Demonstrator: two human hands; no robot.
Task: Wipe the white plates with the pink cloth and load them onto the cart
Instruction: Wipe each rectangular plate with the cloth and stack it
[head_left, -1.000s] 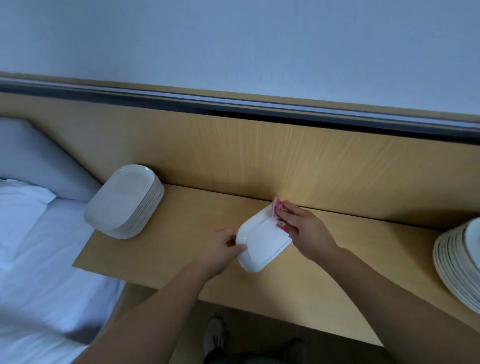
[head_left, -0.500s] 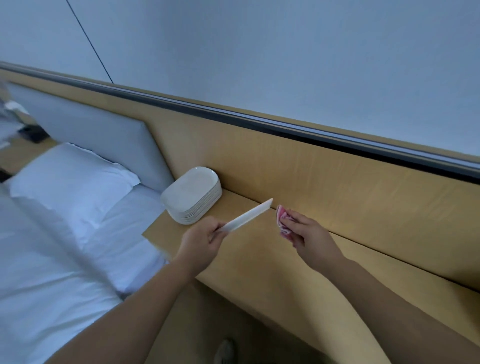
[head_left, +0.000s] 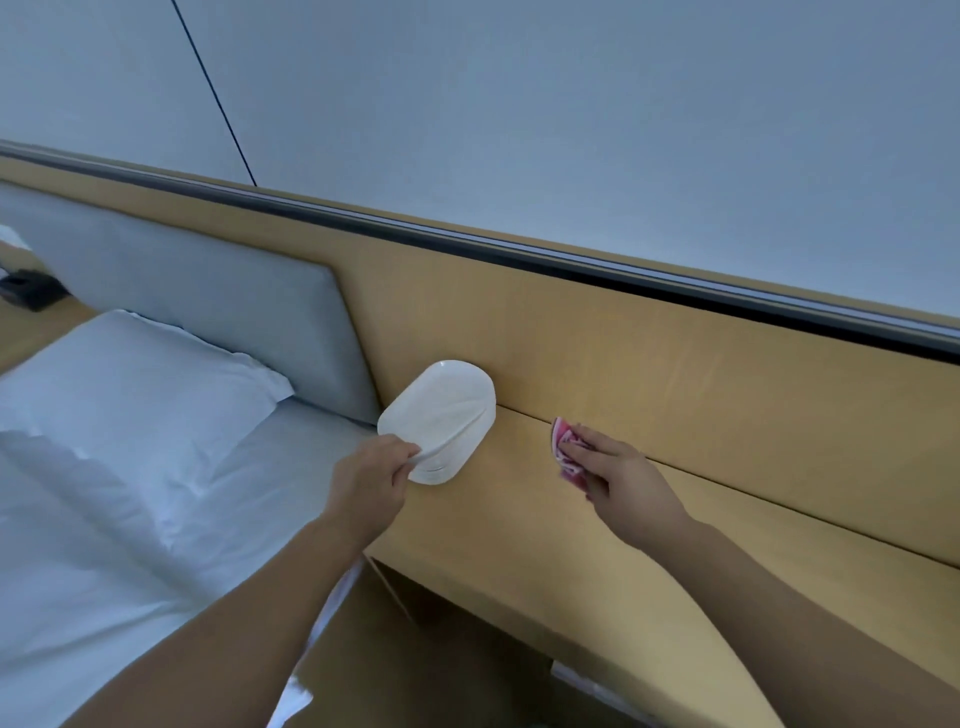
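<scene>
On the wooden ledge (head_left: 519, 525) beside a bed, a stack of white plates (head_left: 440, 472) is set at the left end, close against the wooden wall panel (head_left: 649, 364) behind it. The panel is topped by a dark rail (head_left: 519, 255), above which a pale wall (head_left: 571, 114) is crossed by a thin black line (head_left: 218, 98). To the left, a grey padded headboard (head_left: 208, 296) is seen, with a pillow (head_left: 119, 384) lying against it on a white sheet (head_left: 93, 561). A small dark object (head_left: 28, 291) is seen at the far left edge, too blurred to be identified. Nothing is placed between the two hands on the ledge.

A top plate (head_left: 436, 410) is held over the stack, tilted, its near edge raised; whether its far edge touches the plates below cannot be told. How many plates are stacked cannot be counted.

The near rim of the top plate is pinched by the left hand (head_left: 371, 478), thumb above and fingers curled beneath, the forearm reaching in from the lower left. A bunched pink cloth (head_left: 565, 448) is gripped in the right hand (head_left: 623, 480), which is held low over the ledge, well apart from the stack, near the panel. Whether the cloth touches the ledge cannot be told.
</scene>
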